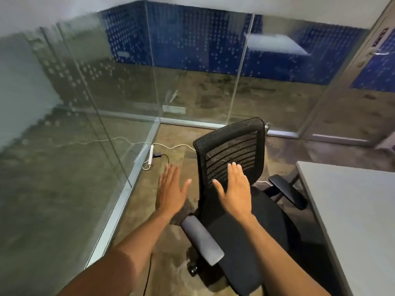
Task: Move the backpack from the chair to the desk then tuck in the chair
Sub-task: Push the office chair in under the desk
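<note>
A black office chair [232, 150] with a mesh back and grey armrests stands beside the grey desk [352, 210] at the right. Its seat faces the desk and holds nothing. My right hand [234, 189] is open, palm down, in front of the mesh back above the seat. Left of the chair's back, my left hand [172, 190] hovers over the floor, open with fingers spread. Neither hand holds anything. No backpack shows in the view; only the desk's left part is in frame.
Glass partition walls [119, 129] close the corner at left and behind the chair. A white power strip [151, 154] with cables lies on the floor by the glass. A door with a handle [378, 53] is at the far right.
</note>
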`<action>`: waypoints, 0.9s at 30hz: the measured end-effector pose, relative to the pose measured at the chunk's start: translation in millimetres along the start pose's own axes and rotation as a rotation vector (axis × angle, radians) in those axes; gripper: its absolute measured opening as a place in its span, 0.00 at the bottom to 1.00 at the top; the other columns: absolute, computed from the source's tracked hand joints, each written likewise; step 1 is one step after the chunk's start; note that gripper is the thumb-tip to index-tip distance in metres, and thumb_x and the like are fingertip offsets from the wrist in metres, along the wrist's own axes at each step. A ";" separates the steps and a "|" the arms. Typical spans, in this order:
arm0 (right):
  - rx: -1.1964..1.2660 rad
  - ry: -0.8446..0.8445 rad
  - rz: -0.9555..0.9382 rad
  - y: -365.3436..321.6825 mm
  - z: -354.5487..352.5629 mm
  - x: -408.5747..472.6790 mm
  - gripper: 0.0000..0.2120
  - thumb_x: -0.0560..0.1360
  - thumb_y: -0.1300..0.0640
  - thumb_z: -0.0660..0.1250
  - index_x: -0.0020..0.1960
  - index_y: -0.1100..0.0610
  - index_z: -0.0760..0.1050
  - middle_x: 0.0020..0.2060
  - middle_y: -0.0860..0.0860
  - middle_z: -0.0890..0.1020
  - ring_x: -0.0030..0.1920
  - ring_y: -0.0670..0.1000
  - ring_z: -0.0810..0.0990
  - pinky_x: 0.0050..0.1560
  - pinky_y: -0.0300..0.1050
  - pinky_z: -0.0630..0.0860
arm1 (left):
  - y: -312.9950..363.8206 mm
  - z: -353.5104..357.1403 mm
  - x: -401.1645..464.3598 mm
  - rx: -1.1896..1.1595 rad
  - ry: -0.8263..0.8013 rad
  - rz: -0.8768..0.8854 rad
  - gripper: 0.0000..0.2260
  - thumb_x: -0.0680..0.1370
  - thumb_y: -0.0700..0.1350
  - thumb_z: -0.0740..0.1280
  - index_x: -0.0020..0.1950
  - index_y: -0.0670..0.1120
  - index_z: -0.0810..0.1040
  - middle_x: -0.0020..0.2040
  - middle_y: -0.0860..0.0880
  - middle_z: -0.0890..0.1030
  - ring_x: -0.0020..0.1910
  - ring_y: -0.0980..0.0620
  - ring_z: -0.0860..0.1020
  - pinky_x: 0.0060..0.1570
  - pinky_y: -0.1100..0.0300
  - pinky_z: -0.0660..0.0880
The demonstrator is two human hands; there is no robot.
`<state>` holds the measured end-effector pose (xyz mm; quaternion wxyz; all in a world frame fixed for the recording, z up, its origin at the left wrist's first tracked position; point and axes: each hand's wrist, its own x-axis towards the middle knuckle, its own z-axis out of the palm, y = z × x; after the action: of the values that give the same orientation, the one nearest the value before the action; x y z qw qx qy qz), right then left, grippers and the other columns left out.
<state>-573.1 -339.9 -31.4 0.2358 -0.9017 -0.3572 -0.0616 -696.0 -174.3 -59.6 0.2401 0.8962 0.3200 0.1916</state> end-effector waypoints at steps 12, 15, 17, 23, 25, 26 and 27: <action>0.083 -0.185 -0.318 -82.2 54.2 41.3 0.37 0.80 0.36 0.53 0.79 0.59 0.53 0.79 0.57 0.57 0.79 0.55 0.50 0.78 0.55 0.52 | -78.6 -62.4 -27.5 0.063 0.187 -0.297 0.30 0.82 0.57 0.57 0.79 0.43 0.58 0.81 0.46 0.55 0.81 0.49 0.48 0.77 0.53 0.42; 0.087 -0.222 -0.363 -96.9 66.6 48.0 0.37 0.80 0.35 0.52 0.79 0.59 0.53 0.79 0.57 0.56 0.79 0.55 0.49 0.78 0.55 0.51 | -93.8 -68.4 -29.3 0.067 0.201 -0.338 0.31 0.82 0.58 0.56 0.80 0.43 0.57 0.82 0.46 0.54 0.81 0.49 0.47 0.77 0.54 0.42; 0.088 -0.240 -0.380 -108.0 76.4 55.5 0.37 0.80 0.35 0.52 0.79 0.58 0.52 0.79 0.56 0.55 0.79 0.54 0.48 0.78 0.53 0.47 | -105.3 -72.3 -26.6 0.066 0.209 -0.369 0.31 0.82 0.59 0.56 0.80 0.44 0.56 0.82 0.47 0.54 0.81 0.50 0.46 0.77 0.55 0.41; 0.091 -0.273 -0.367 -143.7 116.0 85.4 0.38 0.79 0.33 0.50 0.79 0.56 0.49 0.80 0.54 0.52 0.79 0.52 0.46 0.77 0.50 0.44 | -150.1 -85.2 -1.9 0.071 0.189 -0.382 0.31 0.82 0.59 0.57 0.80 0.44 0.56 0.82 0.47 0.53 0.81 0.50 0.46 0.77 0.55 0.41; 0.098 -0.267 -0.339 -158.9 133.8 100.0 0.37 0.79 0.34 0.51 0.79 0.56 0.49 0.80 0.54 0.52 0.79 0.52 0.46 0.77 0.50 0.44 | -173.9 -91.2 15.7 0.061 0.166 -0.371 0.31 0.82 0.59 0.56 0.80 0.45 0.55 0.82 0.48 0.52 0.81 0.51 0.44 0.78 0.54 0.41; 0.101 -0.263 -0.328 -162.6 137.8 105.4 0.37 0.80 0.34 0.51 0.79 0.56 0.50 0.80 0.54 0.53 0.79 0.53 0.47 0.76 0.50 0.45 | -180.3 -94.0 22.6 0.062 0.155 -0.358 0.31 0.82 0.59 0.56 0.80 0.45 0.54 0.82 0.48 0.52 0.81 0.52 0.44 0.78 0.54 0.41; 0.106 -0.258 -0.312 -169.9 144.6 113.0 0.37 0.80 0.35 0.52 0.79 0.57 0.50 0.80 0.54 0.54 0.79 0.53 0.47 0.76 0.51 0.45 | -191.4 -98.5 33.1 0.060 0.146 -0.340 0.31 0.82 0.59 0.56 0.80 0.45 0.55 0.82 0.48 0.52 0.81 0.52 0.44 0.78 0.55 0.41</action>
<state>-612.5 -94.9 -62.4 0.2227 -0.8222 -0.5225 0.0376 -813.3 8.2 -79.3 0.2185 0.8198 0.4888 0.2033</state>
